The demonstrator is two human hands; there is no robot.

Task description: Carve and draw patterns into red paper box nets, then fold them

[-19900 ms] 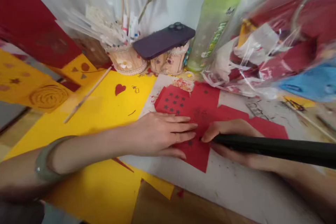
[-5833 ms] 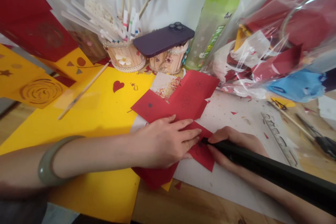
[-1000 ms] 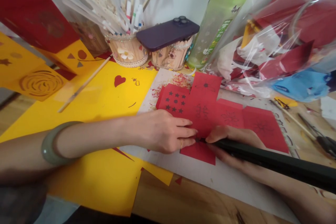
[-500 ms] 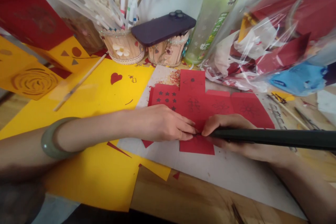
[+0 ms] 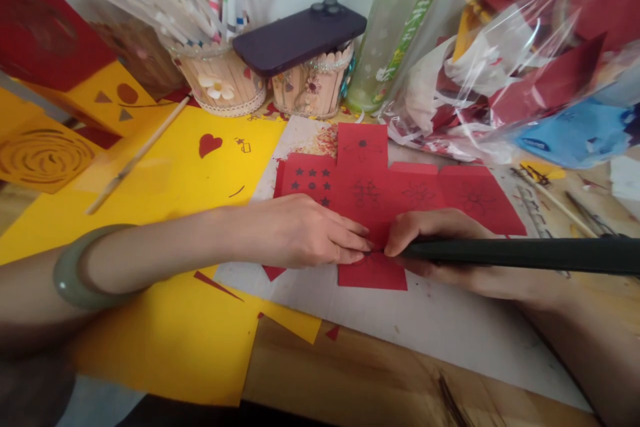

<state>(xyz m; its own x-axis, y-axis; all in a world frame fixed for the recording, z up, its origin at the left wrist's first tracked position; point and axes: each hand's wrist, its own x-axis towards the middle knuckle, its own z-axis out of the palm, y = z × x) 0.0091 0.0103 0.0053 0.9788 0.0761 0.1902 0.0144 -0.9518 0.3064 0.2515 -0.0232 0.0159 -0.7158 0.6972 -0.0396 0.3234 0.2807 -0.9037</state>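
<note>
A red paper cross-shaped sheet (image 5: 367,210), like an unfolded box, lies flat with stars and flower outlines drawn on it. My left hand (image 5: 310,233) rests palm down on it, fingers stretched out and their tips close to a fold near the lower flap. In my right hand (image 5: 445,221) is a long dark tool (image 5: 525,253), gripped between thumb and fingers. Its thin end points left at the paper, just beside my left fingertips, while its body runs off the right edge. Whether the tip touches the paper is hard to tell.
Beneath lie a grey board (image 5: 430,320) and yellow paper (image 5: 200,340). Behind stand wooden-stick pots (image 5: 220,83), a phone (image 5: 300,40) across one, and a green bottle (image 5: 395,27). A clear plastic bag (image 5: 500,80) of scraps fills the back right. A thin stick (image 5: 135,157) lies left.
The view has shifted slightly, so most things sit a little further left and up. Both hands keep nearly the same place on the red paper, and the dark tool stays in my right hand.
</note>
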